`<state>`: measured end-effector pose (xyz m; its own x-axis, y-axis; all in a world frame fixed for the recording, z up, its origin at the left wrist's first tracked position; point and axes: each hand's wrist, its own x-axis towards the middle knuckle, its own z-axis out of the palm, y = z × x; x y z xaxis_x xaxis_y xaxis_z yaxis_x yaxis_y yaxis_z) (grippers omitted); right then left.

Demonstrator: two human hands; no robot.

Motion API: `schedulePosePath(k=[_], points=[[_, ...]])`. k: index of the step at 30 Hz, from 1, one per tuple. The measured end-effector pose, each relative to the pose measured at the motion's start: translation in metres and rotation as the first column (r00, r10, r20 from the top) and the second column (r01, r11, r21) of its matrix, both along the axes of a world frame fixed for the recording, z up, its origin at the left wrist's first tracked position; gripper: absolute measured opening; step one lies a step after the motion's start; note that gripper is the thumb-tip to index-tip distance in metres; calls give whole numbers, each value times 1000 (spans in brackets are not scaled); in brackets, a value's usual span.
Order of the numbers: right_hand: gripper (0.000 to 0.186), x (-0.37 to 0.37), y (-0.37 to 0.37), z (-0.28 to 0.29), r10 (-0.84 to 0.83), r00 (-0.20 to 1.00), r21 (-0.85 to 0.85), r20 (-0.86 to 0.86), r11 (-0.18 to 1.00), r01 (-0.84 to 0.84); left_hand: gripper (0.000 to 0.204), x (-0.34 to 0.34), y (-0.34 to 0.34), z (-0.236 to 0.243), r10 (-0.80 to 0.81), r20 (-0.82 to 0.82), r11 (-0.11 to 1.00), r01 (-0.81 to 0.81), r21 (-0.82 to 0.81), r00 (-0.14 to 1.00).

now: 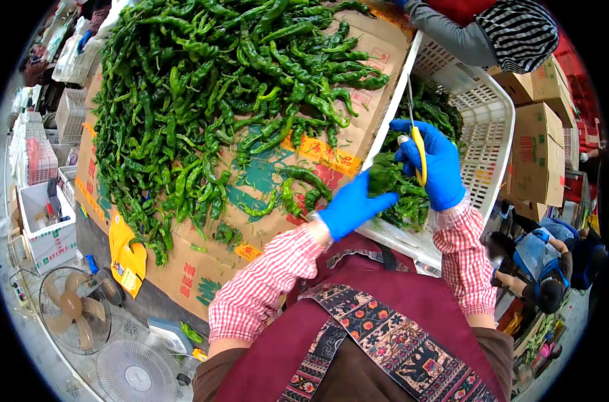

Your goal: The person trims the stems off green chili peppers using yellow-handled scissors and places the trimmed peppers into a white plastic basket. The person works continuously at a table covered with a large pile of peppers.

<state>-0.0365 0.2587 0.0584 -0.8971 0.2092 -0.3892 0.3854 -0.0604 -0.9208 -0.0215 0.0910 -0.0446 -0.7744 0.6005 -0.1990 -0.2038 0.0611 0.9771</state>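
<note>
My right hand [430,164], in a blue glove, is closed on yellow-handled scissors [420,153], their long blades pointing up along the white crate's rim. My left hand [351,208], also gloved in blue, has thumb and fingers apart at the crate's near-left edge, just beside a motion-blurred green pepper [383,173]; I see no grip on it. More green peppers [432,114] lie inside the white plastic crate [485,154] under and behind my hands. A wide heap of long, wrinkled green peppers [224,80] covers much of the cardboard [204,281] to the left.
A person in grey sleeves and a striped head covering [455,33] leans at the crate's far end. Cardboard boxes [539,151] stand right. Other people [539,261] are lower right. Two fans [77,308], white crates [46,221] and a yellow bag [127,261] are at the left.
</note>
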Motion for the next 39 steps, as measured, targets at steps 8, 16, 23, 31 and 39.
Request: schedulePosePath(k=[8, 16, 23, 31, 39], points=[[29, 27, 22, -39, -125, 988, -48, 96, 990, 130, 54, -131, -24, -7, 49, -757, 638, -603, -478, 652], [29, 33, -14, -63, 18, 992, -177, 124, 984, 4, 57, -189, -57, -32, -129, -696, 440, -589, -678, 706], [31, 33, -19, -76, 101, 985, -221, 140, 973, -68, 38, -150, -163, -17, 558, -303, 674, -635, -377, 772], [60, 43, -81, -59, 452, 887, 189, 97, 866, -462, 29, -87, -213, -10, 493, 670, 658, -742, 130, 555], [68, 47, -111, -45, 573, 811, 231, 118, 779, -583, 24, -46, -181, 4, 354, 765, 562, -776, 286, 538]])
